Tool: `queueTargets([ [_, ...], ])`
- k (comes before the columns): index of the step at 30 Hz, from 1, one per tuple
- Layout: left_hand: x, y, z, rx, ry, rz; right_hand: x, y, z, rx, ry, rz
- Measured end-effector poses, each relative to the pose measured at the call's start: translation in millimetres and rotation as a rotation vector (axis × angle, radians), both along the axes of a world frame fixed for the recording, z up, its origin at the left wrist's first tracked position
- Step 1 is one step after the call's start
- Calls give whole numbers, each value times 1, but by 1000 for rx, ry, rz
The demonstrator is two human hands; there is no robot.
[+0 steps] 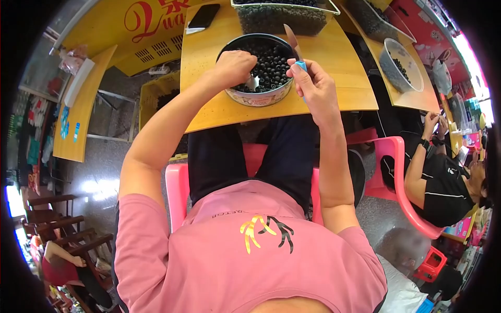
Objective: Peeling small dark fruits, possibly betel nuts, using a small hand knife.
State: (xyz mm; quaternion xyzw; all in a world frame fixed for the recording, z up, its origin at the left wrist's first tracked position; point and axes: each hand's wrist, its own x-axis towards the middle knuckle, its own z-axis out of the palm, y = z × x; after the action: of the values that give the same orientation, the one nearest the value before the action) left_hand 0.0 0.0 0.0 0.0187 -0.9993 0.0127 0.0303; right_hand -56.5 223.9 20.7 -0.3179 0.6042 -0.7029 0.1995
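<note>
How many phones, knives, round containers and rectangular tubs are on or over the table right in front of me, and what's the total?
Phone: 1
Knife: 1, in your right hand
Round container: 1
Rectangular tub: 1
Total: 4

One knife (291, 39) and one tin (259, 99) show near 12 o'clock, one phone (205, 15) at 11, one round tub (392, 73) at 2, two other people (444, 195) at 3 and 8.

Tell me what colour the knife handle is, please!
The knife handle is blue, seen best in the head view.
</note>
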Motion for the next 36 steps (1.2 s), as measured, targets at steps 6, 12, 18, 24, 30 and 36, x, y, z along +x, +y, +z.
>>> queueTargets([
  [6, 3, -9, 5, 179, 34, -17, 3, -3, 2, 19, -26, 14],
  [12, 31, -4, 16, 975, 110, -72, 5, -10, -4, 13, -65, 34],
  [18, 52, 22, 24, 1518, 274, -168, 15, -34, 8, 29, -59, 24],
  [24, 49, 22, 13, 1371, 303, -142, 19, -47, 13, 22, 8, 3],
  [30, 47, 32, 7, 1376, 536, -128, 17, -43, 16, 35, -103, 11],
  [36, 47, 38, 18, 1463, 527, -148, 14, -41, 16, 34, -254, 51],
])
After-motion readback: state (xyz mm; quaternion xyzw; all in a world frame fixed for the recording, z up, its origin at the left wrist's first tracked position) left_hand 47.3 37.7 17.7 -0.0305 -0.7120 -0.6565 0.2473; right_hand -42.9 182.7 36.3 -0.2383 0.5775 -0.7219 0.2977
